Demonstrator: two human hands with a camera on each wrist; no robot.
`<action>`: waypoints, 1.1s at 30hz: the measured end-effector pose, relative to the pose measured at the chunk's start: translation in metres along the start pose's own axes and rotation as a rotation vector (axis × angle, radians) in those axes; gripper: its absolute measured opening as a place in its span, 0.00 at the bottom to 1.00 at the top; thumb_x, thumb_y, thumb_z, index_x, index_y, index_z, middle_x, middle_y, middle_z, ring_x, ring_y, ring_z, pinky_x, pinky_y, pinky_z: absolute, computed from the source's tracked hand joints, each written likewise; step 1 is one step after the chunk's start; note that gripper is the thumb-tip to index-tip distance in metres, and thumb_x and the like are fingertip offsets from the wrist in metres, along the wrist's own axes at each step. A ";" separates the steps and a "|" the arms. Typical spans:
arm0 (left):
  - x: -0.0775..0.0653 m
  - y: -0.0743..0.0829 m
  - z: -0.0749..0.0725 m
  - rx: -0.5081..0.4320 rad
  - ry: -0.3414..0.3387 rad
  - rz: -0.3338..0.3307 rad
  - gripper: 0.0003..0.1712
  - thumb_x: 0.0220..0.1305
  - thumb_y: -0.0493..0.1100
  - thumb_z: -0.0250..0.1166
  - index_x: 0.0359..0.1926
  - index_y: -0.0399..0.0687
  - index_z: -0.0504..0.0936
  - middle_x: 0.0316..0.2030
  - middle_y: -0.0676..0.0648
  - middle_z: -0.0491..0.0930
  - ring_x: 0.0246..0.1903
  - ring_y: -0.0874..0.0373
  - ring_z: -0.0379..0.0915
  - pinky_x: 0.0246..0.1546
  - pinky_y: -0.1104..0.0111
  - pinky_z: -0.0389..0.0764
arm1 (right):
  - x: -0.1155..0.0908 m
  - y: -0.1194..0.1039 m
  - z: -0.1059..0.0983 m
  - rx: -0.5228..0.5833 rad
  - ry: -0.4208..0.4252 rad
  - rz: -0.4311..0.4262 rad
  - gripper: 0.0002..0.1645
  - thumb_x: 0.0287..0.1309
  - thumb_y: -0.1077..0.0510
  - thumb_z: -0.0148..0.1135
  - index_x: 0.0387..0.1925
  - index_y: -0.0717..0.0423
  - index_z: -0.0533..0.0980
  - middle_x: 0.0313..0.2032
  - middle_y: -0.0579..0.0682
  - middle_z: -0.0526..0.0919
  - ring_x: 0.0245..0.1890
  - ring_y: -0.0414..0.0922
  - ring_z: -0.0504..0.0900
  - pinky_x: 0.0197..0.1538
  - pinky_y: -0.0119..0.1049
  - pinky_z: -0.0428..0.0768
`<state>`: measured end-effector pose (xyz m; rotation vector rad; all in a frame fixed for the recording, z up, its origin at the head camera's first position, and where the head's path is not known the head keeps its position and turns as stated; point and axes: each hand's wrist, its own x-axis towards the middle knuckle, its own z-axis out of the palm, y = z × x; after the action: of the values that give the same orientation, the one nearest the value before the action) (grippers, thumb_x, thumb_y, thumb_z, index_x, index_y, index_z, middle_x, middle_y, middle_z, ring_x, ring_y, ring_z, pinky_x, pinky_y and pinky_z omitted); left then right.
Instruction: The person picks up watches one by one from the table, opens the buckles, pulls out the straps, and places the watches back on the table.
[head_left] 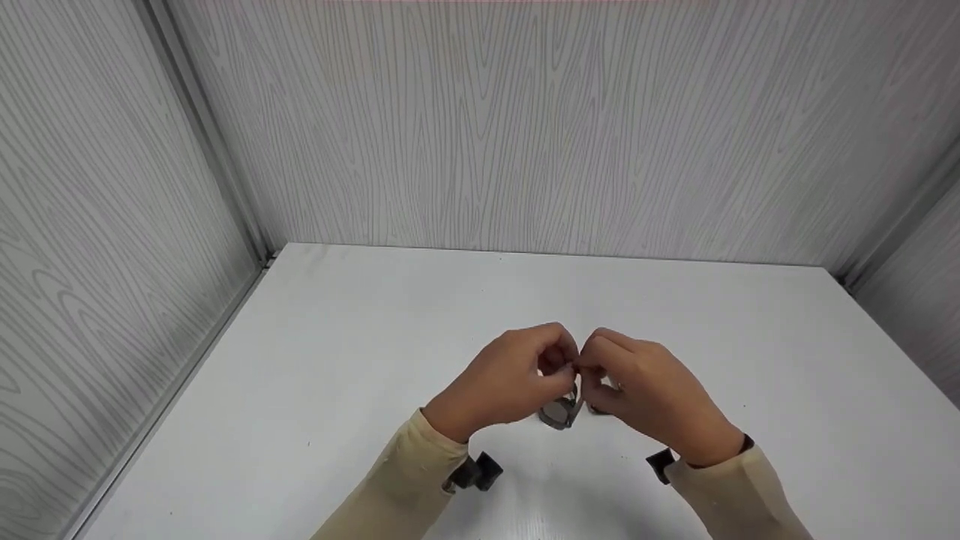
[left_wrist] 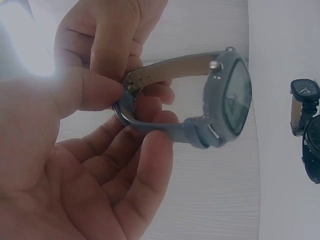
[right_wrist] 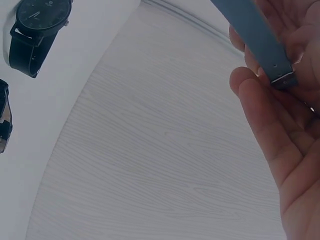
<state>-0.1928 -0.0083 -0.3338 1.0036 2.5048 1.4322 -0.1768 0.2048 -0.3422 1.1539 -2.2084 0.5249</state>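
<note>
Both hands meet at the buckle end of a wristwatch (left_wrist: 227, 100) with a blue-grey strap and a round dial. Its strap (left_wrist: 175, 131) forms a loop, the dial hanging away from the fingers. My left hand (head_left: 517, 375) pinches the strap near the metal buckle between thumb and fingers. From the other side my right hand (head_left: 645, 382) pinches the strap end by the buckle. In the right wrist view the strap (right_wrist: 257, 37) shows small holes and the buckle (right_wrist: 283, 80) at the fingertips. The fingers partly hide the buckle.
Other watches lie on the white table (head_left: 375, 337): one with a squarish dial (left_wrist: 305, 89) and a dark round one (right_wrist: 44, 15) with a black strap. Wood-grain panels (head_left: 480, 127) wall the table at the back and sides.
</note>
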 end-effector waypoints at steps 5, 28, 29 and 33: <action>0.000 0.002 -0.001 -0.017 0.030 0.003 0.06 0.70 0.41 0.61 0.45 0.55 0.83 0.35 0.61 0.83 0.37 0.68 0.79 0.41 0.69 0.79 | 0.001 0.000 0.001 0.003 0.035 0.041 0.21 0.46 0.78 0.66 0.35 0.53 0.74 0.33 0.39 0.78 0.29 0.31 0.78 0.33 0.24 0.78; 0.001 -0.005 -0.001 0.256 0.087 0.033 0.06 0.65 0.41 0.65 0.42 0.54 0.84 0.34 0.63 0.84 0.34 0.72 0.78 0.39 0.72 0.78 | 0.000 0.008 0.000 0.041 -0.079 0.031 0.16 0.57 0.72 0.72 0.44 0.53 0.83 0.42 0.41 0.83 0.33 0.34 0.78 0.36 0.25 0.77; 0.001 -0.005 -0.001 0.261 0.086 0.036 0.06 0.65 0.41 0.65 0.41 0.54 0.84 0.33 0.63 0.84 0.33 0.73 0.78 0.38 0.72 0.78 | 0.000 0.008 0.000 0.043 -0.084 0.035 0.16 0.57 0.72 0.72 0.44 0.53 0.83 0.42 0.41 0.83 0.33 0.34 0.78 0.36 0.26 0.77; 0.002 -0.005 0.000 0.273 0.081 0.044 0.05 0.65 0.41 0.65 0.41 0.54 0.84 0.31 0.63 0.83 0.30 0.72 0.76 0.34 0.73 0.77 | 0.000 0.007 0.000 0.045 -0.098 0.049 0.16 0.57 0.72 0.73 0.43 0.52 0.83 0.41 0.41 0.83 0.33 0.34 0.78 0.35 0.26 0.78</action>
<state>-0.1965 -0.0091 -0.3376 1.0664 2.8114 1.1846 -0.1829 0.2088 -0.3430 1.1740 -2.3240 0.5524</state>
